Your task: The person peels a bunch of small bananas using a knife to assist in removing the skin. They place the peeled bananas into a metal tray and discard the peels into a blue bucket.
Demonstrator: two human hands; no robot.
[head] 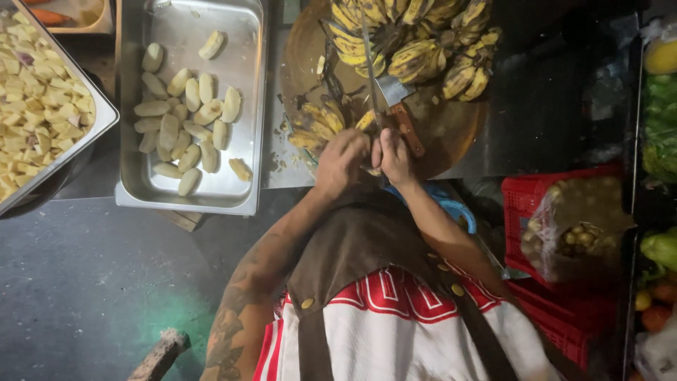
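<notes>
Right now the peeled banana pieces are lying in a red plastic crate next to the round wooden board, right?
Not quite. The head view shows the peeled banana pieces lying in a shiny metal tray, not a red crate. The tray does sit next to the round wooden board.

Round chopping board: worn, matt wood, stained dark and littered with peel scraps. Cleaver: dull grey metal blade, brown wooden handle. Steel tray: brushed metal with a soft sheen, holding pale, matt peeled bananas. Unpeeled bananas: yellow skins, heavily black-spotted, slightly waxy. Apron: brown, smooth, leather-like, with round metal studs. Crate: red moulded plastic, lattice-walled. Bag in it: thin, clear, crinkled plastic. Floor: rough, matt, dark concrete.
</notes>
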